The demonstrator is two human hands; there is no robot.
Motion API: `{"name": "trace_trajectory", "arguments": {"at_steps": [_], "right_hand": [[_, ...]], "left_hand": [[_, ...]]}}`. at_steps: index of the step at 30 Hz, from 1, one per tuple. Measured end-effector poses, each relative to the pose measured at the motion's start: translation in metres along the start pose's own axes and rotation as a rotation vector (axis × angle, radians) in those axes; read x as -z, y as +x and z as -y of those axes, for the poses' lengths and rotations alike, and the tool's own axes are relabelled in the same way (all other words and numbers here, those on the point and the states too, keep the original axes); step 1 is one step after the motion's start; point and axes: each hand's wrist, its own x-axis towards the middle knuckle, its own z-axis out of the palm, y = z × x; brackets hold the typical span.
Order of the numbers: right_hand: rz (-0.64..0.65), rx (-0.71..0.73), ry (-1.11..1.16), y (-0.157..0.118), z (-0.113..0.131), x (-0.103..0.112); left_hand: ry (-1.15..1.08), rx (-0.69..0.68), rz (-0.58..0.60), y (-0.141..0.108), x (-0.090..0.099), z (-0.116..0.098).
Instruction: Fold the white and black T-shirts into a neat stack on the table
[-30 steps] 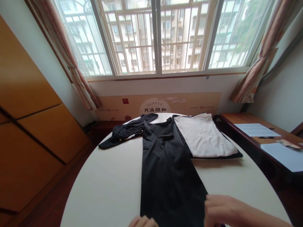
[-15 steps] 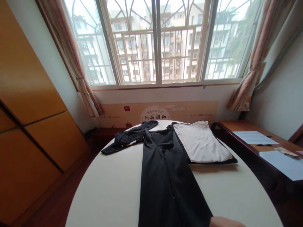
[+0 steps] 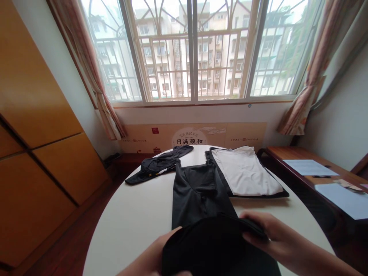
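Observation:
A long black garment (image 3: 198, 191) lies on the round white table (image 3: 120, 234), its neckline towards the far side. My left hand (image 3: 151, 255) and my right hand (image 3: 268, 234) both grip its lower part, which is lifted and doubled over towards the far end. That raised fold (image 3: 209, 245) hides the garment's middle. Beyond it, a folded white garment (image 3: 244, 170) rests on a dark cloth (image 3: 221, 174). A crumpled dark garment (image 3: 156, 165) lies at the far left of the tabletop, apart from both hands.
A wooden desk (image 3: 290, 155) at the right holds sheets of paper (image 3: 342, 199) and a pen (image 3: 321, 176). A tall wooden wardrobe (image 3: 37, 134) stands on the left. Behind the table are a printed wall panel (image 3: 189, 138) and a barred window (image 3: 192, 53).
The black garment's lower part has gone from lying flat to being lifted and doubled over by both hands. My left hand has come further into view, and the camera has tilted slightly.

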Motion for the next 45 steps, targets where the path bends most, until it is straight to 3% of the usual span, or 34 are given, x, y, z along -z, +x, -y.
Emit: {"name": "trace_trajectory", "arguments": {"at_steps": [4,8,11,14,17,20,26,31,33,35,37,39,41,45], "right_hand": [[-0.064,0.145,-0.033,0.065,-0.002,0.019],[-0.108,0.207,-0.024,0.146,-0.022,0.039],[-0.197,0.196,-0.151,0.203,-0.031,0.052],[-0.25,0.092,-0.364,0.249,-0.034,0.057],[-0.239,-0.085,-0.566,0.28,-0.041,0.051],[-0.23,-0.182,-0.628,0.294,-0.056,0.038],[-0.294,-0.306,-0.72,0.296,-0.075,0.012],[-0.346,-0.328,-0.827,0.287,-0.054,0.003],[-0.397,-0.258,-0.886,0.271,-0.039,-0.003],[-0.418,-0.079,-0.932,0.244,-0.026,-0.015],[-0.283,0.157,-0.904,0.209,-0.017,-0.035],[-0.046,0.309,-0.822,0.173,-0.014,-0.056],[0.154,0.359,-0.754,0.143,-0.015,-0.075],[0.277,0.333,-0.661,0.111,-0.015,-0.091]], "left_hand": [[0.096,-0.027,-0.188,0.044,0.022,-0.001],[0.022,-0.121,-0.384,0.108,0.066,0.006],[0.003,-0.185,-0.465,0.16,0.097,0.012],[0.071,-0.207,-0.546,0.209,0.116,0.026],[0.21,-0.056,-0.678,0.244,0.122,0.051],[0.324,0.081,-0.735,0.26,0.124,0.075],[0.538,0.153,-0.786,0.256,0.127,0.089],[0.776,0.33,-0.789,0.246,0.117,0.077],[0.86,0.376,-0.777,0.244,0.113,0.074],[0.889,0.394,-0.759,0.243,0.112,0.073],[0.841,0.402,-0.728,0.244,0.112,0.074],[0.783,0.403,-0.701,0.245,0.113,0.074],[0.763,0.397,-0.672,0.245,0.114,0.074],[0.757,0.372,-0.555,0.242,0.116,0.069]]}}
